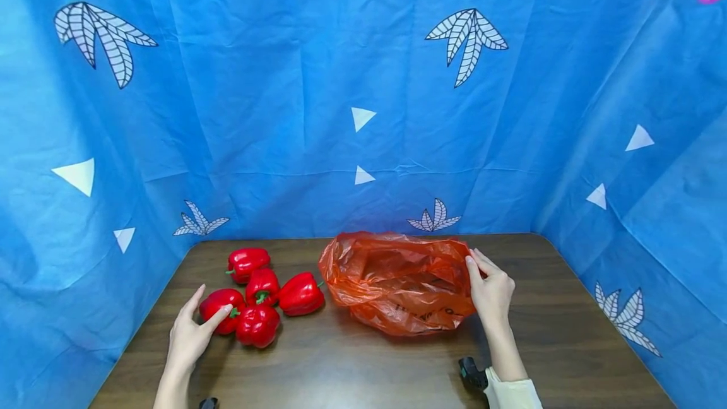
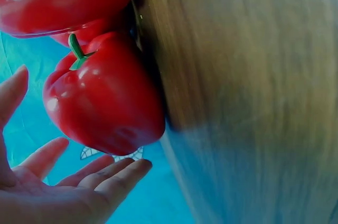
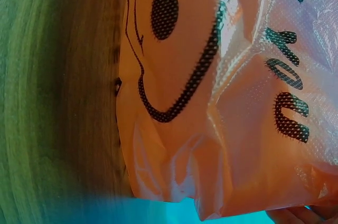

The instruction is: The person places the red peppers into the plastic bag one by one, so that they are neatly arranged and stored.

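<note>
Several red bell peppers lie grouped on the left of the table, the leftmost one (image 1: 218,309) beside my left hand (image 1: 190,333). In the left wrist view my left hand (image 2: 68,187) has its fingers spread around the near side of a pepper (image 2: 108,97) with a green stem, without a clear grip. A thin red plastic bag (image 1: 409,308) stands with its mouth spread at the centre right. My right hand (image 1: 491,289) pinches the bag's right rim. The right wrist view shows the printed side of the bag (image 3: 179,145), with fingertips (image 3: 301,215) at its lower right edge.
The brown wooden table (image 1: 341,371) is enclosed at the back and sides by a blue patterned cloth (image 1: 272,93). Another pepper (image 1: 301,294) lies just left of the bag. A black wrist device (image 1: 473,373) is near my right forearm.
</note>
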Demonstrator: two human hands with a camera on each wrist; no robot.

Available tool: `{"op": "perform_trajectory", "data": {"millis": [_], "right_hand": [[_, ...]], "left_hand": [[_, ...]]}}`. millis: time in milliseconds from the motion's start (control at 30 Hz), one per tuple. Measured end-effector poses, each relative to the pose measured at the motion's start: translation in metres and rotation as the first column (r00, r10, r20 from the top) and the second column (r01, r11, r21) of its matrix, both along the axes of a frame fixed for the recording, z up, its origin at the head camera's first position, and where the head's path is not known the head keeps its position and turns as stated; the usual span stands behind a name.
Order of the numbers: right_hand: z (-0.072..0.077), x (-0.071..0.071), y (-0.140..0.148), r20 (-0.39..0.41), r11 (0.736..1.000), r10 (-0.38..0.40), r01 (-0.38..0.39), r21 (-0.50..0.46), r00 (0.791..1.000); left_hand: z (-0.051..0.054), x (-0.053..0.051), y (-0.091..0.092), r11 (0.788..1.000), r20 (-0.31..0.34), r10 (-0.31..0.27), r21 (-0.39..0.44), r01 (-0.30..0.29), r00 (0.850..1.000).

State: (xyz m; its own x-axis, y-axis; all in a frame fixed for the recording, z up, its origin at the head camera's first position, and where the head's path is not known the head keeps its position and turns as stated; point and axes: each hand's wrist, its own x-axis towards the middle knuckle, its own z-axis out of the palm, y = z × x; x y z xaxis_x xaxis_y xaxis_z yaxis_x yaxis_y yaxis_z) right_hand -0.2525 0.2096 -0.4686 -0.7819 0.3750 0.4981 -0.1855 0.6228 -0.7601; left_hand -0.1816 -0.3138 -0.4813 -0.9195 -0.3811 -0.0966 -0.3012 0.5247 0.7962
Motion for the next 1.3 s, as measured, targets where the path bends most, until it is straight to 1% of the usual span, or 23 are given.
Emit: {"op": "perform_trajectory", "data": {"millis": [200,300,467,667,833,900,1000,1100,1300], "right_hand": [[0.001,0.001,0.001,0.011,1.0,-0.007,0.007,-0.003,1.0],[0.001,0.002,0.001,0.018,1.0,-0.016,0.016,-0.007,1.0],[0.001,0.004,0.002,0.035,1.0,-0.022,0.023,-0.013,0.999],[0.001,0.004,0.002,0.057,1.0,-0.015,0.017,-0.019,0.998],[0.002,0.003,0.003,0.047,1.0,-0.012,0.012,-0.01,0.999],[0.002,0.002,0.003,0.05,1.0,-0.01,0.01,-0.009,0.999],[0.002,0.002,0.003,0.056,1.0,-0.007,0.007,-0.008,0.998],[0.003,0.001,0.003,0.054,1.0,-0.001,0.002,-0.006,0.999],[0.002,0.001,0.002,0.042,1.0,0.004,-0.005,0.008,0.999]], "left_hand": [[-0.002,-0.003,-0.004,0.998,0.036,-0.01,0.058,0.007,0.999],[-0.004,-0.004,-0.006,0.994,0.049,-0.031,0.104,0.025,0.998],[-0.009,-0.006,-0.008,0.98,0.047,-0.048,0.198,0.038,0.998],[-0.013,-0.007,-0.008,0.971,0.046,-0.035,0.239,0.023,0.998],[-0.013,-0.004,-0.007,0.971,0.031,-0.002,0.24,-0.006,1.0],[-0.014,-0.003,-0.006,0.974,0.016,0.027,0.223,-0.03,1.0],[-0.014,-0.001,-0.004,0.982,-0.009,0.084,0.17,-0.082,0.996],[-0.014,0.001,-0.002,0.982,-0.025,0.135,0.135,-0.131,0.991],[-0.013,0.003,-0.002,0.976,-0.031,0.17,0.142,-0.164,0.985]]}}
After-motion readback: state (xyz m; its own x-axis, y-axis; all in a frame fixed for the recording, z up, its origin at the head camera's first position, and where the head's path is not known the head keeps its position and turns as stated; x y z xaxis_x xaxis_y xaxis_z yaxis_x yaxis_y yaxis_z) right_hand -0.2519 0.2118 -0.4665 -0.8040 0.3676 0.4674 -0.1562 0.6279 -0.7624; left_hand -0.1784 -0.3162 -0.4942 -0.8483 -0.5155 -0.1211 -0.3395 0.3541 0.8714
